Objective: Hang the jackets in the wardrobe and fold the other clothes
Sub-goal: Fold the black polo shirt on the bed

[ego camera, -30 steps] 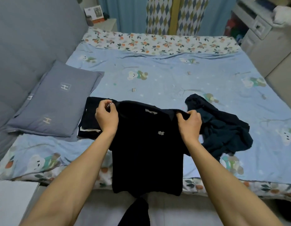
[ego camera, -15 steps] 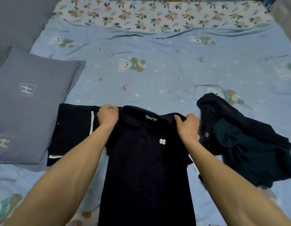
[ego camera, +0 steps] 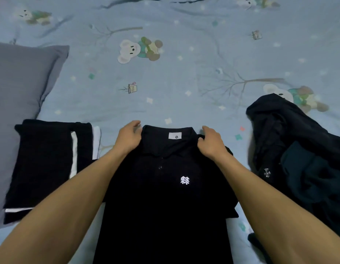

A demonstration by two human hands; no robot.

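Note:
A black polo shirt (ego camera: 161, 202) with a small white chest logo lies front up on the blue bed sheet (ego camera: 184, 73), collar away from me. My left hand (ego camera: 128, 138) grips its left shoulder beside the collar. My right hand (ego camera: 210, 142) grips the right shoulder, fingers curled into the fabric. Left of the shirt lies a folded black garment with white stripes (ego camera: 47, 164). To the right sits a crumpled heap of dark clothes (ego camera: 302, 159) with a small silver cross emblem.
A grey pillow (ego camera: 20, 88) lies at the left edge, partly under the folded garment. The sheet carries bear and tree prints and stretches bare beyond the shirt's collar.
The shirt came down from hanging over the bed's edge to lying flat on the sheet. Both hands stayed at its shoulders, and my view moved closer and lower.

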